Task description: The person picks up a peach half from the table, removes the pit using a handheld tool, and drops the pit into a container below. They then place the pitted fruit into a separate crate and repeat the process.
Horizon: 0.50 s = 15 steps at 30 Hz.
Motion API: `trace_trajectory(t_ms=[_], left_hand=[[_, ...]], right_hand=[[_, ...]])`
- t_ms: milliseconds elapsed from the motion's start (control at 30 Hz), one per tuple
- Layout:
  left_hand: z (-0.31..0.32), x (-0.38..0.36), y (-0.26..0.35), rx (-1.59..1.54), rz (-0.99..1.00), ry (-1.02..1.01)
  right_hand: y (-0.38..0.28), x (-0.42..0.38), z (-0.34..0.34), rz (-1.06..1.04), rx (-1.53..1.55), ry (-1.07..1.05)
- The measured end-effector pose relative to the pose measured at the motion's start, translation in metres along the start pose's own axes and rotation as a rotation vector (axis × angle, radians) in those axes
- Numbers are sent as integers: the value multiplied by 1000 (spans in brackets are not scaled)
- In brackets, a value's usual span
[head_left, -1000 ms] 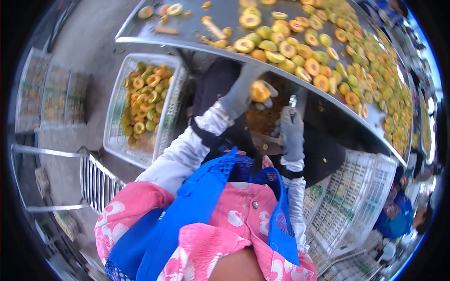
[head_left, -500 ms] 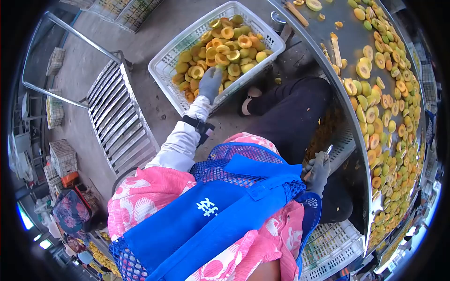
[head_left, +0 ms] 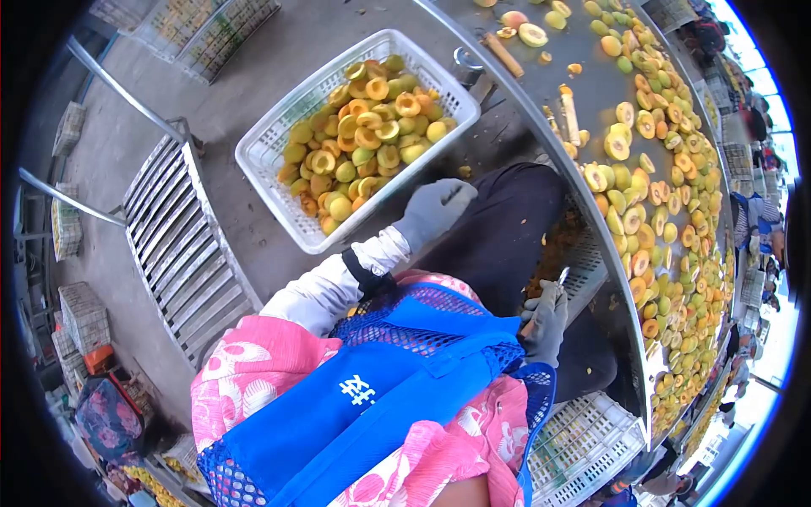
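My left hand (head_left: 435,211), in a grey glove, hangs over my thigh beside the near right side of a white plastic crate (head_left: 279,207). Its fingers are curled, and nothing shows in them. Heaped in the crate are halved yellow-green fruits (head_left: 367,135) with orange flesh, probably apricots, many with pit hollows. Low by the table edge, my right hand (head_left: 547,325), also gloved in grey, is closed around a small knife (head_left: 563,275). A short bright metal tip sticks out above the fingers, and part of a brown handle shows below.
At right a metal table (head_left: 541,72) with a raised rim bears many fruit halves (head_left: 667,211) and wooden-handled tools (head_left: 569,116). White crates (head_left: 583,439) stand under it. A slatted metal chair (head_left: 190,245) stands left; stacked crates (head_left: 211,38) are behind.
My left hand has left the fruit in the crate and moved right and toward me, over my thigh. My right hand keeps the knife. The view has shifted slightly.
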State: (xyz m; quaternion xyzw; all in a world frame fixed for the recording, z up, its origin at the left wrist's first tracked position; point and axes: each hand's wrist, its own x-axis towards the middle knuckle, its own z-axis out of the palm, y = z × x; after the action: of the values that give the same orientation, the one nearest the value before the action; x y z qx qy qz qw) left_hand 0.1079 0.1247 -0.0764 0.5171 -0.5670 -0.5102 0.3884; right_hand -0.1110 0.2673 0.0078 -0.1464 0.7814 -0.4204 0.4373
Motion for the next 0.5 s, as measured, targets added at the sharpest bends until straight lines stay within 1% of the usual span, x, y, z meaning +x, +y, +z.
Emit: trace_trajectory(t_ms=[33,67,100,133,200,233,267,300,333,400,433,467,500], left_hand=[[12,1,8,-3,12,-6],[21,1,23,-54,4,-148],[27,-1,39,-102,-6,-291],[32,-3,57,-116,-96,-500],[58,-7,67,32,153,-727],[71,-14,74,0,67,-796],[84,-16,87,-30,-11,-868],[90,-17,95,15,22,-843],[105,-17,73,-154,134,-775],[113,-5,79,-602,-5,-828],[106,5,84,-581,-54,-799],[105,18,81,-519,-153,-745],[92,32,98,-398,-177,-716]], right_hand=[[-2,0,-3,12,38,-13],[-5,-2,-4,28,81,-26],[-8,2,-2,48,228,-2],[-14,6,0,41,243,9],[-32,15,2,-204,373,-82],[-42,19,-4,-348,198,-166],[-53,19,-3,-317,269,-252],[-55,25,4,-385,328,-244],[-57,32,12,-452,385,-236],[-76,36,20,-232,411,-253],[-79,46,18,-279,435,-313],[-84,56,16,-284,449,-302],[-91,69,17,-376,351,-214]])
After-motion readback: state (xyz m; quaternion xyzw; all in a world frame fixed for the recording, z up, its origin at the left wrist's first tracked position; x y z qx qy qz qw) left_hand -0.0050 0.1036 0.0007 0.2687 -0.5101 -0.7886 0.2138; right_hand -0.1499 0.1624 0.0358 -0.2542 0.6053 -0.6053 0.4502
